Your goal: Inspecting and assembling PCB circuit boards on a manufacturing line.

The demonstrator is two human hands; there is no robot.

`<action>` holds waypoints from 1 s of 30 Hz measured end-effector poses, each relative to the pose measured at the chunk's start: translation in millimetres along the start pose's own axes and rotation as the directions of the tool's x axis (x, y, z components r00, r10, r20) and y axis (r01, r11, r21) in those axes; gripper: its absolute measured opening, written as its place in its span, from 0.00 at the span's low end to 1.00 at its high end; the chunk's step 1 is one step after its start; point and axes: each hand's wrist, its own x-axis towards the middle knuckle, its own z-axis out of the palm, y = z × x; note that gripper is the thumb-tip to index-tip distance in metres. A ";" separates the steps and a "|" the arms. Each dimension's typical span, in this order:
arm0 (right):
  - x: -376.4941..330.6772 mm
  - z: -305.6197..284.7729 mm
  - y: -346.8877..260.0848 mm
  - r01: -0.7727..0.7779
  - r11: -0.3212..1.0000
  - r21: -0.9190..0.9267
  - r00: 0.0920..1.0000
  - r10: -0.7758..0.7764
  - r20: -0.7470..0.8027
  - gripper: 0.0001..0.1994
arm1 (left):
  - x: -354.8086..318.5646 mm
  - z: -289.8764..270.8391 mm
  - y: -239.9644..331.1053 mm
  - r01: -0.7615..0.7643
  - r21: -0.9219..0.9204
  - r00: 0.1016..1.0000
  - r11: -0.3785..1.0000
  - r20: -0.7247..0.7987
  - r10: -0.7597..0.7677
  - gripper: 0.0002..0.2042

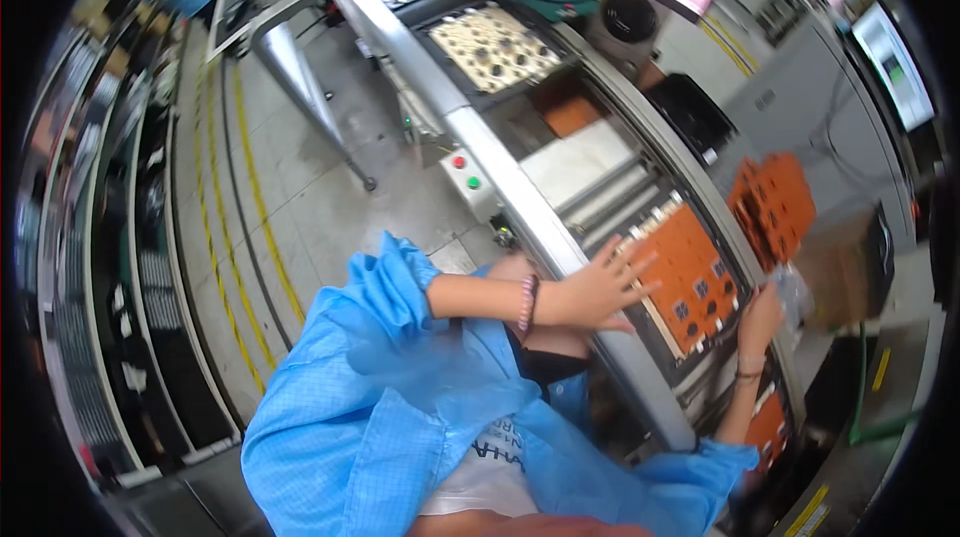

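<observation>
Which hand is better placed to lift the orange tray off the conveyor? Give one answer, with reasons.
Probably the right hand: it touches the orange tray at its near corner. The left hand hovers, fingers spread, over its left edge.

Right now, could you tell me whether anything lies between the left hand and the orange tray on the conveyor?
Nothing visible does. The left hand hovers open-fingered at the near edge of the orange tray, with no object between them. The right hand is at the tray's far side.
</observation>
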 end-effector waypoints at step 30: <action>-20.7 -63.9 -67.5 0.560 0.787 0.260 0.804 -0.592 0.058 0.05 | -73.9 -91.0 -194.2 0.579 0.159 0.801 0.799 -0.291 -0.523 0.18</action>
